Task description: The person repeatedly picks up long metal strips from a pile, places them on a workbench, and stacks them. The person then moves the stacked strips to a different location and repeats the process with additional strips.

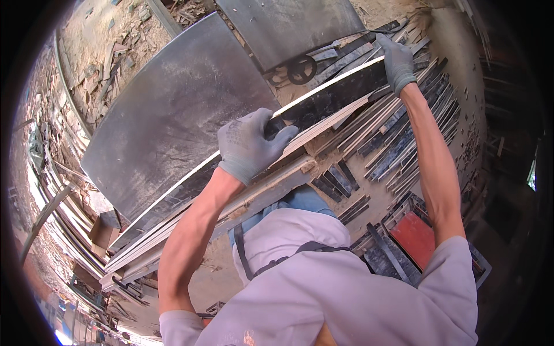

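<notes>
A long black-faced board (343, 89) with pale cut edges runs slantwise in front of me, from lower left to upper right. My left hand (248, 141), in a grey glove, is closed over it near its middle, thumb on the near side and fingers partly hidden. At its far right end my right hand (398, 64), gloved too, grips it with the fingertips out of sight behind. Several pale-edged strips (323, 127) lie along the near side of the board. Beyond it spreads a dusty grey metal tabletop (184, 98).
A second metal plate (294, 26) lies farther off, with a black handwheel (302, 69) by its near edge. Piles of cut strips (398, 135) cover the ground at right. A red panel (413, 239) sits near my right elbow. Wood scraps (109, 60) litter the far left.
</notes>
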Demonstrator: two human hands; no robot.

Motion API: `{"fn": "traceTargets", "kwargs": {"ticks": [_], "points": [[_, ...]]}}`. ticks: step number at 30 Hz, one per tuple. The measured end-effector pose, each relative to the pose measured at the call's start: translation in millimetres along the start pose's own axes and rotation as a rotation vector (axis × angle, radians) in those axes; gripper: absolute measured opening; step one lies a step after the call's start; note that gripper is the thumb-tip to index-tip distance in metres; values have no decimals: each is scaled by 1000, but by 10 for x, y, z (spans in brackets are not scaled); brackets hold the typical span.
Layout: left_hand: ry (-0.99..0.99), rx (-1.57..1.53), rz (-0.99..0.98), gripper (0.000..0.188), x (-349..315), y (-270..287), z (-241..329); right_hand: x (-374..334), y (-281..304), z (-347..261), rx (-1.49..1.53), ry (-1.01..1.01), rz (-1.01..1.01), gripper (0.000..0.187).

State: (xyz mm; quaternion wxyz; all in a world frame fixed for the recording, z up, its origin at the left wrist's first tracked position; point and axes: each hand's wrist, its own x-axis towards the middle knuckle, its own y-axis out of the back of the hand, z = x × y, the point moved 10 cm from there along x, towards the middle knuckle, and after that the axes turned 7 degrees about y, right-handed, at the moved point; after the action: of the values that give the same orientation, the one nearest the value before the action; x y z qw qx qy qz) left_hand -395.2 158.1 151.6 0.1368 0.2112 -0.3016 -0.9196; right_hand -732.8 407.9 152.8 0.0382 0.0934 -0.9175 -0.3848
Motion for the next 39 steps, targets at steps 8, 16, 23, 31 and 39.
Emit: {"fn": "traceTargets", "kwargs": {"ticks": [8, 16, 23, 31, 39], "points": [[-84, 8, 25, 41, 8, -36, 145, 107, -26, 501, -371, -68, -130, 58], [60, 166, -236, 60, 38, 40, -72, 206, 220, 480, -345, -125, -90, 63], [39, 298, 17, 76, -525, 333, -995, 828, 273, 1411, -342, -156, -3, 75], [16, 211, -22, 67, -460, 263, -763, 1349, 204, 2860, 406, -355, -244, 61], [-44, 258, -127, 70, -375, 211, -735, 1604, 525, 3427, 26, -310, -347, 72]]}}
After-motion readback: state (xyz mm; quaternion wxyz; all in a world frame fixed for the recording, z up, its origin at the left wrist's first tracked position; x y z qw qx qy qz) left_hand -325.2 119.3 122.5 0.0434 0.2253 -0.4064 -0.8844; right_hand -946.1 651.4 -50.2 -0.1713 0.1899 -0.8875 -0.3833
